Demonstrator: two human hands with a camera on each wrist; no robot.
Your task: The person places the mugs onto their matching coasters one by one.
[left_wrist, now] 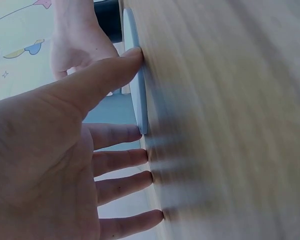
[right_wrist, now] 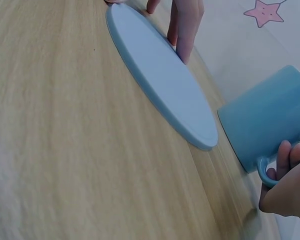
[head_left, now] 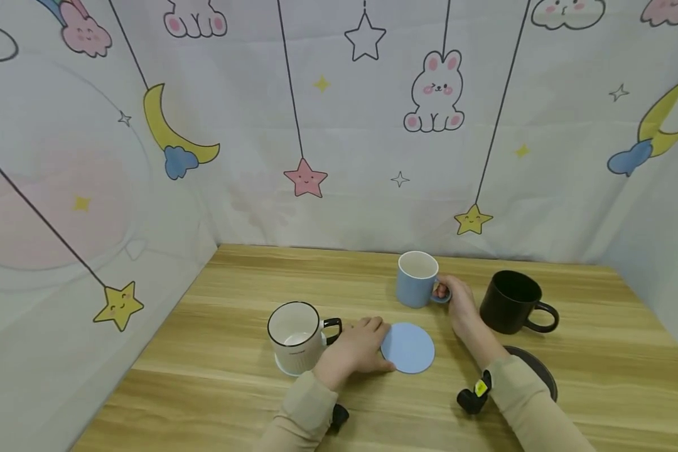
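My right hand [head_left: 456, 300] grips the handle of a light blue mug [head_left: 417, 281] with fingers curled through it. The mug is upright near the back of the table; whether its base touches the wood I cannot tell. In front of it a round light blue coaster [head_left: 408, 348] lies flat. My left hand [head_left: 364, 345] touches the coaster's left rim with its thumb and index finger. Its other fingers, fairly straight and spread, rest on the tabletop, as the left wrist view shows. The right wrist view has the coaster [right_wrist: 162, 75] beside the blue mug [right_wrist: 270, 117].
Left of my left hand a white mug [head_left: 295, 333] with black rim and handle stands on a pale coaster [head_left: 285, 368]. A black mug [head_left: 511, 302] stands right of my right hand. A dark round coaster [head_left: 537, 364] is partly hidden by my right forearm. A patterned cloth hangs behind.
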